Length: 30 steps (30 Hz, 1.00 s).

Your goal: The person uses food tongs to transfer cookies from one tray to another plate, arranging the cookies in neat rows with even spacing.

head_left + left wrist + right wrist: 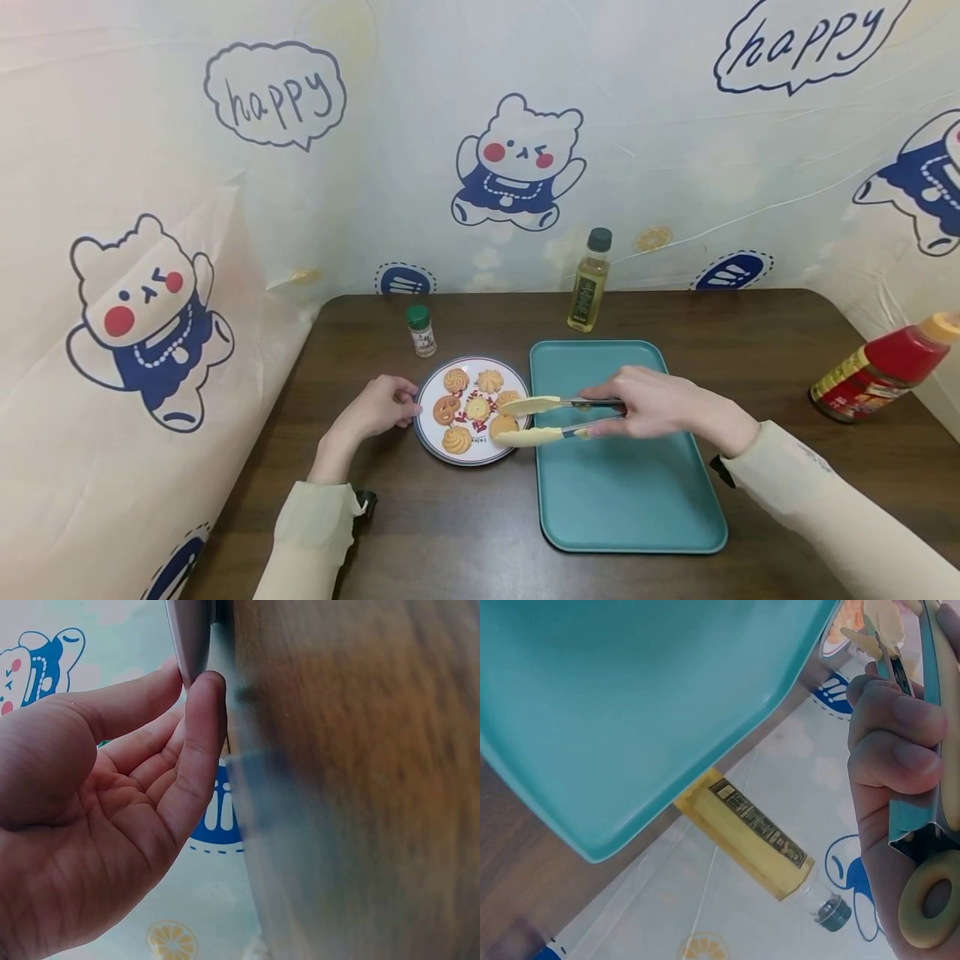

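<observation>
My left hand [378, 406] pinches the left rim of a round white plate [487, 455] with a blue edge; in the left wrist view, thumb and fingertips meet at the plate's edge [193, 637]. Several golden cookies [457, 439] of different shapes lie on it, over red markings. My right hand [652, 404] grips metal tongs [534, 437] with cream-coloured tips. Spread apart, those tips reach over the plate's right side, around a round cookie [503, 426] there. In the right wrist view, curled fingers wrap the tongs' metal arms, and a ring [930, 900] shows at their end.
A teal rectangular tray [630, 500] lies right of the plate, beneath my right hand. Behind stand a green-capped shaker [422, 332] and an oil bottle [589, 283]. A red bottle with a yellow cap [881, 367] stands far right. Printed cloth [405, 192] hangs behind the table.
</observation>
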Tool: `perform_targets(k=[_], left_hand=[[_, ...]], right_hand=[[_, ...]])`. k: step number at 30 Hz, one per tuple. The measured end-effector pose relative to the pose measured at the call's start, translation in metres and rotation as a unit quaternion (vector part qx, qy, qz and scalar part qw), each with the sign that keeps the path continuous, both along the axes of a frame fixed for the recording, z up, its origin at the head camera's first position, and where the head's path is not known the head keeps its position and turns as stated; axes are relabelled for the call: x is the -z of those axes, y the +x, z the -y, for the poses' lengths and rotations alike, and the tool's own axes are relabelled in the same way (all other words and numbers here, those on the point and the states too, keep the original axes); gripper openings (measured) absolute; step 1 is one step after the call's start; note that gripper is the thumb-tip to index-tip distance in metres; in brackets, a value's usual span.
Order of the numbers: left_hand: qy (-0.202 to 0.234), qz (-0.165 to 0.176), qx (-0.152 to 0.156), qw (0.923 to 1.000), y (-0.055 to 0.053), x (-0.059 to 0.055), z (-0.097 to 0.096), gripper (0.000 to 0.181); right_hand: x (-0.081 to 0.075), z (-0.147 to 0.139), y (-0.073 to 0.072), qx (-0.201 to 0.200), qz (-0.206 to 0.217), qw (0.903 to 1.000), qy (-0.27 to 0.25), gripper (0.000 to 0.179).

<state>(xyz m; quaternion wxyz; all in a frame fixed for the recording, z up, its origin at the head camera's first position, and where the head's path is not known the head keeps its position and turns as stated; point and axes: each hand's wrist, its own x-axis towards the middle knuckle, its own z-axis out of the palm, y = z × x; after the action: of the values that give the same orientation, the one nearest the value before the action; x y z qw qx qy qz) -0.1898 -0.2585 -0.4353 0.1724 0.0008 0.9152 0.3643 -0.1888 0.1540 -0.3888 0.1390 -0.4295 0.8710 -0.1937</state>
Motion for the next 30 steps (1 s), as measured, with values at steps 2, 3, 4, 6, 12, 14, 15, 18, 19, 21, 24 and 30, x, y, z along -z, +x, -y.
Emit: perform_targets(k=[2, 3, 4, 6, 12, 14, 15, 18, 19, 21, 24, 30], left_hand=[[0.0, 0.0, 0.002, 1.0, 0.0, -0.001, 0.0, 0.034], [-0.001, 0.0, 0.005, 1.0, 0.001, 0.0, 0.0, 0.034], [0.0, 0.001, 0.004, 1.0, 0.001, -0.001, 0.0, 0.034], [0.001, 0.003, 0.001, 1.0, 0.002, -0.001, -0.001, 0.034], [-0.002, 0.002, 0.004, 1.0, 0.001, -0.002, 0.0, 0.034], [-0.004, 0.001, 0.005, 1.0, 0.001, -0.002, 0.0, 0.034], [-0.005, 0.001, 0.005, 1.0, 0.001, -0.001, 0.0, 0.034], [-0.003, 0.001, 0.001, 1.0, 0.0, -0.001, 0.001, 0.034], [-0.004, 0.0, 0.003, 1.0, 0.0, -0.001, 0.001, 0.034], [-0.003, 0.0, 0.005, 1.0, 0.0, 0.0, 0.001, 0.034], [0.0, 0.002, 0.001, 1.0, 0.0, -0.001, 0.001, 0.034], [-0.001, 0.0, 0.005, 1.0, 0.002, -0.003, 0.0, 0.033]], right_hand=[[0.0, 0.003, 0.0, -0.001, 0.001, 1.0, 0.005, 0.06], [-0.001, 0.004, 0.0, -0.002, 0.001, 1.0, 0.006, 0.059], [0.0, 0.006, -0.001, -0.004, 0.0, 1.0, 0.008, 0.058], [-0.001, 0.008, -0.002, -0.009, -0.001, 0.9999, 0.009, 0.057], [-0.002, 0.015, -0.004, -0.021, 0.005, 0.9997, 0.013, 0.053], [-0.002, 0.017, -0.006, -0.022, 0.01, 0.9996, 0.016, 0.053], [-0.002, 0.018, -0.006, -0.022, 0.012, 0.9995, 0.017, 0.053], [-0.003, 0.02, -0.007, -0.022, 0.016, 0.9994, 0.02, 0.053], [-0.003, 0.02, -0.007, -0.022, 0.016, 0.9994, 0.022, 0.053], [-0.004, 0.021, -0.007, -0.021, 0.018, 0.9993, 0.026, 0.052], [-0.005, 0.023, -0.007, -0.016, 0.021, 0.9991, 0.032, 0.053], [-0.006, 0.024, -0.007, -0.008, 0.024, 0.999, 0.038, 0.057]])
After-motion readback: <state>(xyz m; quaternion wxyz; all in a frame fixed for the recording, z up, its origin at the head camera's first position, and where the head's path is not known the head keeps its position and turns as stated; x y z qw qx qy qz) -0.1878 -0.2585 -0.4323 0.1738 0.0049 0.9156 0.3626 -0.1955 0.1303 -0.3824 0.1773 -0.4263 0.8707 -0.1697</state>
